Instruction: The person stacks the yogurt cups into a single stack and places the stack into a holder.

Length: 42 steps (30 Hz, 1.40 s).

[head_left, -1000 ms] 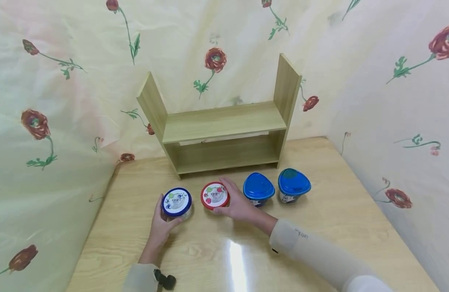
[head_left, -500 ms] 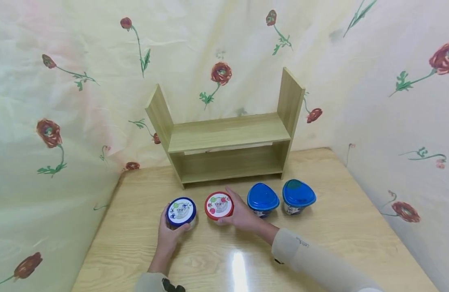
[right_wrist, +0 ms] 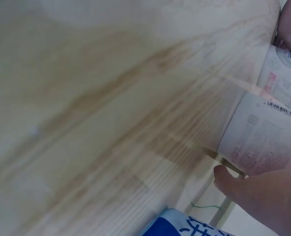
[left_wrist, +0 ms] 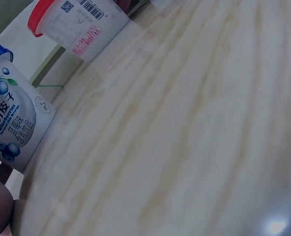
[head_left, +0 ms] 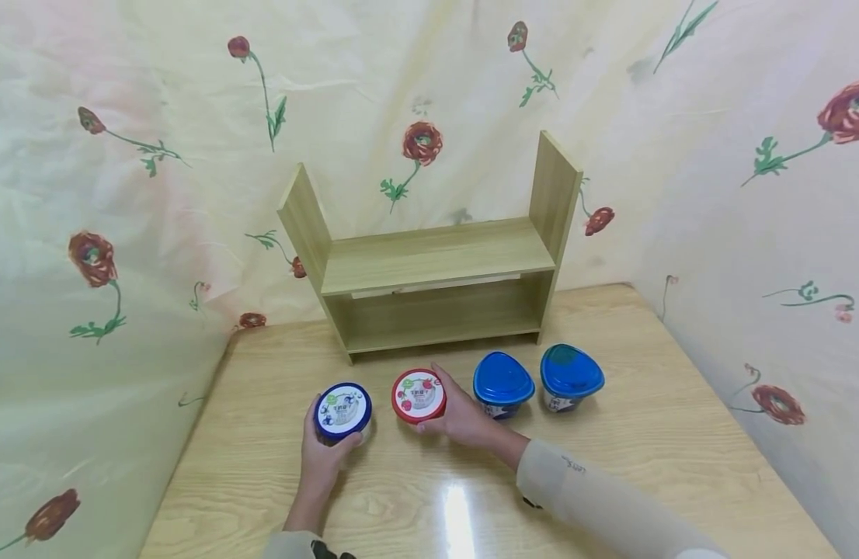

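Wood table (head_left: 380, 497). From the shelf (head_left: 436, 256), blue-lidded tub (head_left: 342, 409) at seven o'clock, left hand (head_left: 321, 453) curled round it; red-lidded tub (head_left: 418, 395) at six, right hand (head_left: 463, 416) likewise. Probably light, slick; best gripped round the sides.

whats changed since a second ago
The round blue-lidded tub in the left hand has shifted slightly away from the shelf, by sliding or tilting, I can't tell which. The head view tipped up a little. Nothing was grabbed or released: the right hand keeps its grip on the red-lidded tub; both triangular-lidded tubs and the shelf stayed put.
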{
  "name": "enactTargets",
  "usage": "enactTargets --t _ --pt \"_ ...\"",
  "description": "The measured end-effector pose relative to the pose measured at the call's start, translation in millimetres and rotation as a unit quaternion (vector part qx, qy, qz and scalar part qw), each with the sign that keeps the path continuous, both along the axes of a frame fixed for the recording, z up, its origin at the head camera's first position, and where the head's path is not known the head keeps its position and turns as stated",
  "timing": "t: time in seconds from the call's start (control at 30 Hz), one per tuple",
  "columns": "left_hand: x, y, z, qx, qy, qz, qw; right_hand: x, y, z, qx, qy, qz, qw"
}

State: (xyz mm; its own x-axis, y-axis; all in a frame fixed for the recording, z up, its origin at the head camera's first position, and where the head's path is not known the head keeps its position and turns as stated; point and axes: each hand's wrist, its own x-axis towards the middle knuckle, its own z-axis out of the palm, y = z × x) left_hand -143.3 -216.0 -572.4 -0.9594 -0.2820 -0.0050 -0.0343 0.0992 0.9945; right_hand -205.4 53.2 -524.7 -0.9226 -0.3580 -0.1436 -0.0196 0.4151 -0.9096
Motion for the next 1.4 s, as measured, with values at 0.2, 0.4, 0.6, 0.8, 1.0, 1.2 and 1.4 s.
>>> enactTargets --t 0.2,0.4,0.6,0.8,1.0,1.2,1.4 --pt "-1.8 -0.4 -1.3 -0.017 -0.016 -0.002 0.9997 0.6 -2.0 -6.3 -0.013 -0.003 0.002 0.9999" --pt "-9.0 0.3 -1.4 -0.024 -0.014 -0.007 0.9996 -2.1 -4.1 -6.3 -0.016 -0.009 -0.017 0.9997" --pt "-11.8 0.0 0.9 -0.020 -0.007 -0.005 0.9998 -1.1 -4.9 -3.2 -0.016 -0.006 -0.031 0.9994" --pt "-10.3 0.4 2.6 -0.020 -0.011 -0.006 0.9997 1.2 -4.9 -3.8 -0.020 0.002 -0.038 0.9991" --pt "-9.7 2.0 -0.4 -0.010 -0.011 -0.005 0.9999 3.2 -6.7 1.3 -0.028 -0.005 -0.040 0.9988" --pt "-9.9 2.9 -1.6 -0.013 -0.010 0.001 0.9999 4.7 -10.9 10.1 -0.035 -0.014 -0.042 0.9984" --pt "-9.9 1.8 -0.9 -0.013 -0.010 0.004 0.9998 5.3 -16.2 21.0 -0.044 -0.014 -0.046 0.9979"
